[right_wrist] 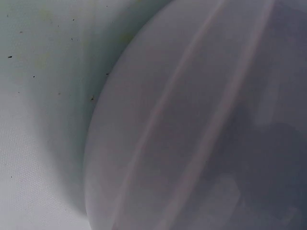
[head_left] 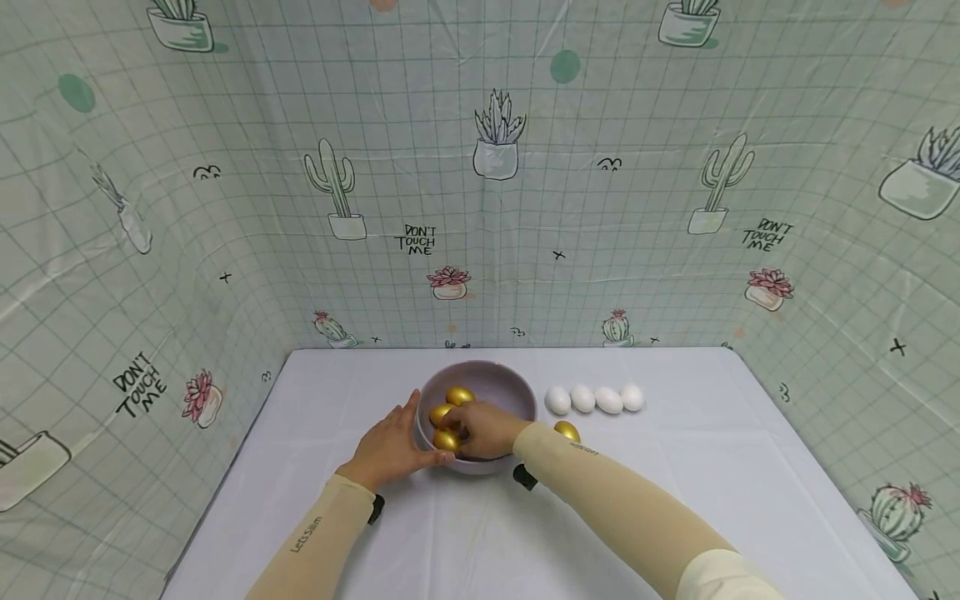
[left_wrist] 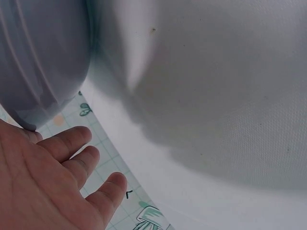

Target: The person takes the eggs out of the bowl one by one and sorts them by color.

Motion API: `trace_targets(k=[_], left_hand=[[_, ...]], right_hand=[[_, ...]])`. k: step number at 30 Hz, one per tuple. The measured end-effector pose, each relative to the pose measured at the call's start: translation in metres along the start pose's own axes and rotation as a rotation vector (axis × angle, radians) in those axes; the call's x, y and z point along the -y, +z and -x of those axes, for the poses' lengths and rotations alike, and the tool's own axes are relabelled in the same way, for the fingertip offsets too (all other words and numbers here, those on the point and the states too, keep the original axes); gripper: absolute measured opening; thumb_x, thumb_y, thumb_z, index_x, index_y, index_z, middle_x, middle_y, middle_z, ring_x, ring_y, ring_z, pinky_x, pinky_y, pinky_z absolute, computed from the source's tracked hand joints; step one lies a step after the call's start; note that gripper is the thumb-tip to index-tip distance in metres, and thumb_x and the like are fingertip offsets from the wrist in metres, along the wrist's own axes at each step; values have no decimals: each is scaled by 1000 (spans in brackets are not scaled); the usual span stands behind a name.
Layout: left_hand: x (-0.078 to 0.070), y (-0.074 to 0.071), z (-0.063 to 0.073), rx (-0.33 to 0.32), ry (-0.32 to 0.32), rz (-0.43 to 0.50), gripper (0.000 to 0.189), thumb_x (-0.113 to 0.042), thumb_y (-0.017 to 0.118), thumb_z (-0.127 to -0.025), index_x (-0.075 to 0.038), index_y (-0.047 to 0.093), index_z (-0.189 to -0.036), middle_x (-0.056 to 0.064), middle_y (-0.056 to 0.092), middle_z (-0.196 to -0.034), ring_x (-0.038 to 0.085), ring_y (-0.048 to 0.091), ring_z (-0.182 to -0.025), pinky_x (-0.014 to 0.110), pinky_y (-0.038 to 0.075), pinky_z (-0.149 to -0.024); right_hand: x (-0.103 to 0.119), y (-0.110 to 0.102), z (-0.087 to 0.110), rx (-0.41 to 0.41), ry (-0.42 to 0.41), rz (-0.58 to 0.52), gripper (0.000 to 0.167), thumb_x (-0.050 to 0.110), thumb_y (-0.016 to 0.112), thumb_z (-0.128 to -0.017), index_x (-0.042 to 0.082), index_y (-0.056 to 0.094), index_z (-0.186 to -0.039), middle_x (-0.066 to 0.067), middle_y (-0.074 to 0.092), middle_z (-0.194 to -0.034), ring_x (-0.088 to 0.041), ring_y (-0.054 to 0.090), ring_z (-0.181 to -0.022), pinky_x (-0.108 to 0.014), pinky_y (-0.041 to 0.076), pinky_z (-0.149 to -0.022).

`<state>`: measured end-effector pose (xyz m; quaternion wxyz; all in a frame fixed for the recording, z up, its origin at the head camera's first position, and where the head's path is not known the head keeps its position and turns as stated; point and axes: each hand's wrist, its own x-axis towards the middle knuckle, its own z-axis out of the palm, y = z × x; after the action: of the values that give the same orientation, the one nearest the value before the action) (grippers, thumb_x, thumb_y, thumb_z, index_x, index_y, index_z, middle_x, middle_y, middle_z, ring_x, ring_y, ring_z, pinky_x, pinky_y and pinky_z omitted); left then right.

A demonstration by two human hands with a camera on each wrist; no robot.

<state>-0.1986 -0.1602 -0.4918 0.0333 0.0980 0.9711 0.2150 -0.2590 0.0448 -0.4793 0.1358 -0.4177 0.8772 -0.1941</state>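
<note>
A mauve bowl [head_left: 504, 382] stands on the table with several golden eggs [head_left: 460, 396] gathered toward its left side. My left hand [head_left: 388, 450] rests against the bowl's left rim, thumb and fingers spread. In the left wrist view, straight fingers [left_wrist: 69, 143] show beside the bowl's outer wall [left_wrist: 43, 62]. My right hand [head_left: 487, 427] reaches inside the bowl, its bent fingers touching the golden egg nearest me [head_left: 447, 440]. Whether they pinch that egg cannot be made out. The right wrist view shows only the bowl's outer wall [right_wrist: 158, 129] and tablecloth; the hand is hidden there.
Several white eggs [head_left: 583, 398] lie in a row right of the bowl. One golden egg [head_left: 567, 431] lies on the table in front of them, close to my right forearm. A patterned cloth [head_left: 558, 208] hangs behind and along both sides of the white table [head_left: 675, 500].
</note>
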Motion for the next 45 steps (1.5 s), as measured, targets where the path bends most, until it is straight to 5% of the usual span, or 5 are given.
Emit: trace_targets(k=[33,45], left_hand=[[6,4,-2,3,-2,14,130,-84,65,-70,-6,14,-160,26,38,-152,46,36,-138,57,35,-108],[10,7,-3,-16,13,35,129,-83,66,-70,-6,15,-160,27,39,-151,47,37,-137,58,34,-107]], right_hand=[[1,3,0,53,80,-12,42,26,78,-89,16,65,-128,9,66,-107,-6,57,-90,-23,48,-85],[2,3,-2,57,47,13,43,25,77,-91,13,65,-130,6,66,-117,-9,60,-102,-25,48,-92]])
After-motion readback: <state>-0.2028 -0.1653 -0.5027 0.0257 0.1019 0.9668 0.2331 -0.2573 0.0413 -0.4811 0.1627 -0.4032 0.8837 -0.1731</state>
